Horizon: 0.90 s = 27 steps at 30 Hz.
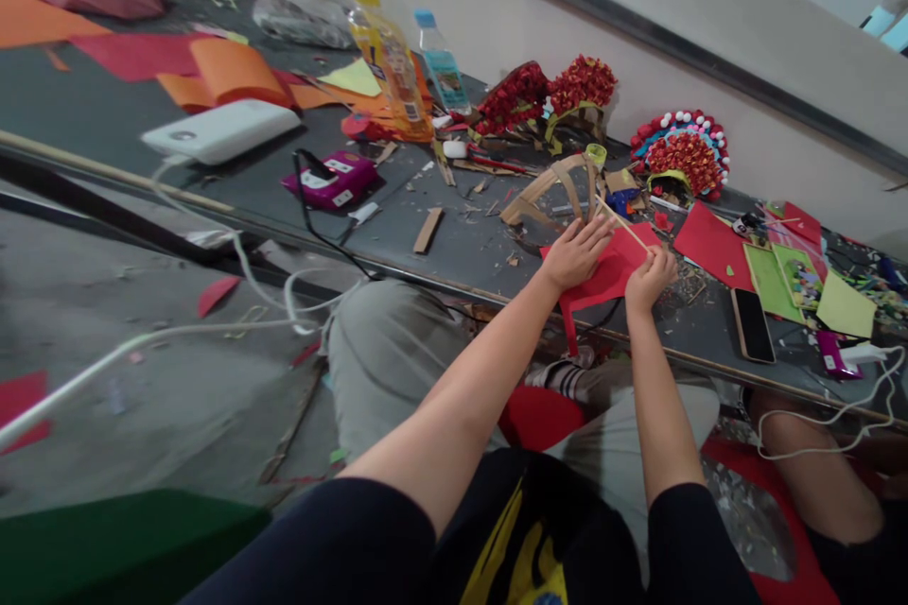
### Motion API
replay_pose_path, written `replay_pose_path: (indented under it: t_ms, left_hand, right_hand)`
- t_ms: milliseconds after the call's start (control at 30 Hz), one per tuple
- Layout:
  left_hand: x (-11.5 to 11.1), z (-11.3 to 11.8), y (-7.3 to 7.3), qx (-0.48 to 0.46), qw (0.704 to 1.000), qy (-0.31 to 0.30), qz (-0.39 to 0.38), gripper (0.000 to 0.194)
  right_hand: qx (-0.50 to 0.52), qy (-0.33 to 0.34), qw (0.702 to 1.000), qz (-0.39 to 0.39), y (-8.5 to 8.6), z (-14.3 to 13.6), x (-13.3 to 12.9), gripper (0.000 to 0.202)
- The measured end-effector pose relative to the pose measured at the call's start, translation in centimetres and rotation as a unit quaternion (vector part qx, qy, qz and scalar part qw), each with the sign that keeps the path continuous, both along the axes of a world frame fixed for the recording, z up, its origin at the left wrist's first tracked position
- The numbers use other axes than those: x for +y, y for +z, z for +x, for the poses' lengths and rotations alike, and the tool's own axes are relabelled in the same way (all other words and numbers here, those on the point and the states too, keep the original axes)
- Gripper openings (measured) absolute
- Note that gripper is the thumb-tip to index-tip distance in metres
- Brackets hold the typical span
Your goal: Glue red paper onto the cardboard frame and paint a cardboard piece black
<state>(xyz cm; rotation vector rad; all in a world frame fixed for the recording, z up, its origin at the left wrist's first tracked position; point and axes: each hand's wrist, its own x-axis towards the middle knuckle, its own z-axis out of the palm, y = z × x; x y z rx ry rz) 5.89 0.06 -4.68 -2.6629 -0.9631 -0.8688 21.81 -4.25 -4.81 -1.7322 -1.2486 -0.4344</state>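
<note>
My left hand lies over a sheet of red paper at the table's front edge, fingers stretched out. In my right hand the fingers are closed on the near end of a thin wooden stick. The stick slants up and left, and its far end reaches just beyond my left fingertips. Directly behind my left hand stands a curved cardboard frame. A strip of the red paper hangs over the table edge.
Bottles, red decorated pieces and a round ornament stand along the wall. A phone lies right, a white power bank left. Cables cross the left side. Another person's leg is at the right.
</note>
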Motion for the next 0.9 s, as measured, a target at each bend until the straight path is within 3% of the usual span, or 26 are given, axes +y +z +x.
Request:
replay_pose_path:
  t_ms: [367, 667, 900]
  left_hand:
    - [-0.06, 0.03, 0.09, 0.002, 1.0, 0.002, -0.004, 0.05]
    - [-0.02, 0.04, 0.09, 0.003, 1.0, -0.003, -0.013, 0.051]
    - [-0.25, 0.07, 0.57, 0.014, 0.999, 0.002, -0.041, 0.05]
  right_hand:
    - [0.02, -0.002, 1.0, -0.007, 0.11, -0.06, -0.04, 0.033]
    - [0.044, 0.043, 0.998, -0.006, -0.26, -0.04, 0.17, 0.035]
    - [0.134, 0.056, 0.989, 0.016, -0.84, 0.62, 0.48, 0.039]
